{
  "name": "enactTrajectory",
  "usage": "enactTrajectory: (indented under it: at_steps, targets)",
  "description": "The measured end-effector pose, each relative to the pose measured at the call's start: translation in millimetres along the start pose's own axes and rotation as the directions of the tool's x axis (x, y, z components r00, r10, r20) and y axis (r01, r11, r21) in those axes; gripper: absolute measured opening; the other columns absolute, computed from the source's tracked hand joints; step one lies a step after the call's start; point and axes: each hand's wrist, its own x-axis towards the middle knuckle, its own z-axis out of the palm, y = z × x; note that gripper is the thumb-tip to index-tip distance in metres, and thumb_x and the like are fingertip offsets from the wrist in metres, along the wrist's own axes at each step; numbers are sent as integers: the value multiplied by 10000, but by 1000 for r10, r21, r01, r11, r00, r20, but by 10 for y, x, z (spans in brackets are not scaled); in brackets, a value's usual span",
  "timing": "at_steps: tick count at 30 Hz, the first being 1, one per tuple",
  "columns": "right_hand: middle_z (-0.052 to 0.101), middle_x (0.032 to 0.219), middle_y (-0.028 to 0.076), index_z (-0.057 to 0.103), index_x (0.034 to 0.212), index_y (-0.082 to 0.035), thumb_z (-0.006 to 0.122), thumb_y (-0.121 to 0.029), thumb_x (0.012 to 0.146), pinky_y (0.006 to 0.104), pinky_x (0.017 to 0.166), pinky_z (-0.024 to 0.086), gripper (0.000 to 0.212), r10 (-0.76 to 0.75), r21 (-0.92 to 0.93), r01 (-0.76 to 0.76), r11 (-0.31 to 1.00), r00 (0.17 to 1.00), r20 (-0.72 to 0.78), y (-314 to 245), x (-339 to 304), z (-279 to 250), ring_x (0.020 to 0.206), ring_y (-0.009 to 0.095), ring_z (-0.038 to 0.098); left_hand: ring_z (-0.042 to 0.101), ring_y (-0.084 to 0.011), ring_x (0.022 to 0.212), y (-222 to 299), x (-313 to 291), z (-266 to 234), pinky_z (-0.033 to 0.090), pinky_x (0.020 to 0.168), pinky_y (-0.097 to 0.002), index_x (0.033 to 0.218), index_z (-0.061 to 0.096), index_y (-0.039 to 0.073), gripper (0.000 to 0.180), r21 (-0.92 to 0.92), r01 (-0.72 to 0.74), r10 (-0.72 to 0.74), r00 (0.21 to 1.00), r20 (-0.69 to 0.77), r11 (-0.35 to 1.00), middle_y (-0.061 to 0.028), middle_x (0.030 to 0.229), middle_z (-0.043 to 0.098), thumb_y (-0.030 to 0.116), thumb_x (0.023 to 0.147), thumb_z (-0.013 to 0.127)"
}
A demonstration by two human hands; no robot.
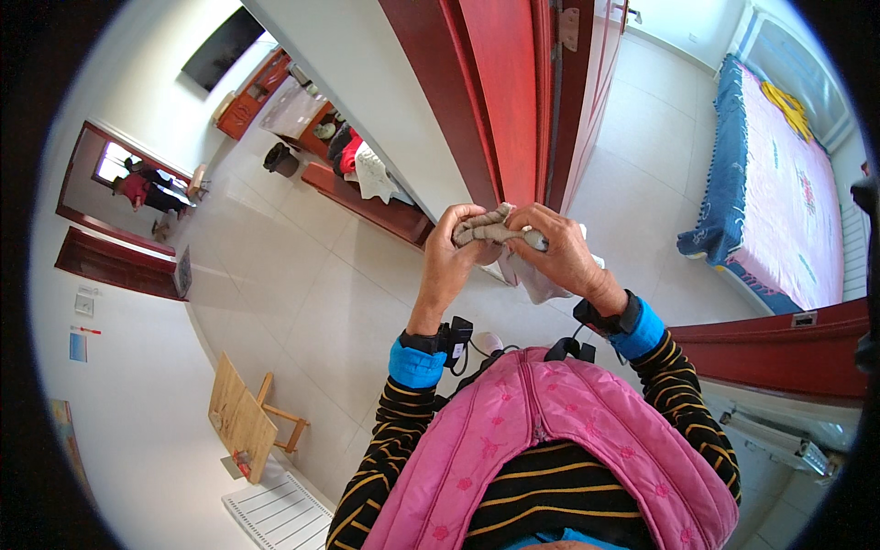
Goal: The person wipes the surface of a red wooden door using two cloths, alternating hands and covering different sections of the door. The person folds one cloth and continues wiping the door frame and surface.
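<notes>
In front of the red door frame (500,101), both my hands are closed on a bunched grey-brown cloth (481,229) with darker stripes. My left hand (445,266) grips its left end, thumb and fingers curled round a folded loop. My right hand (564,249) wraps the other end, where a pale tip pokes out near the fingers. Below the right hand hangs a pinkish-white cloth (541,282); whether it is part of the same piece I cannot tell. The fingers hide much of the fabric.
At right, a bed (779,192) with a pink and blue cover stands beyond the doorway. A wooden bench (362,202) bearing clothes and a black bin (280,160) are at left. Lower left stands a small wooden table (240,412). A person (147,190) is far left.
</notes>
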Motion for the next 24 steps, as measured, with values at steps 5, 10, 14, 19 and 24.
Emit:
enactTrajectory:
  at_steps: [5, 10, 14, 19, 24]
  targets:
    - [665, 898, 139, 604, 986, -60, 675, -182, 860, 395, 692, 536, 189, 118, 22, -118, 993, 993, -7, -1, -16, -22, 810, 324, 673, 586, -144, 1060, 27, -42, -35, 474, 924, -289, 1227, 550, 5, 398, -103, 7, 7, 991, 135, 995, -98, 1105, 641, 24, 838, 629]
    - [670, 871, 151, 604, 997, -57, 666, -164, 855, 394, 682, 538, 188, 159, 41, -158, 987, 987, -20, 10, 3, -61, 774, 333, 677, 572, -160, 1109, 2, -53, -80, 450, 960, -298, 1293, 534, 31, 457, -236, 117, -73, 979, 188, 965, -106, 1176, 626, 256, 915, 657]
    - [679, 886, 144, 606, 1009, -55, 667, -161, 855, 387, 688, 541, 197, 147, 26, -147, 989, 989, -6, -1, 1, -38, 780, 319, 685, 587, -148, 1074, -66, -15, -84, 455, 937, -292, 1251, 575, 25, 418, -201, 168, -138, 978, 153, 965, -97, 1109, 658, 269, 923, 661]
    - [688, 879, 131, 612, 1020, -60, 658, -151, 862, 378, 708, 547, 188, 168, 2, -168, 986, 985, 41, 0, -12, -12, 792, 301, 696, 611, -131, 1024, -114, 3, -89, 486, 883, -264, 1220, 599, 20, 317, -207, 214, -190, 973, 131, 955, -100, 1097, 670, 166, 940, 629]
    - [685, 874, 132, 609, 1012, -58, 658, -154, 862, 379, 703, 546, 185, 172, -30, -171, 985, 984, 51, 11, -16, -18, 785, 301, 694, 623, -124, 1000, -120, -12, -72, 498, 873, -261, 1201, 614, 16, 290, -147, 179, -160, 978, 133, 973, -93, 1092, 677, 110, 928, 633]
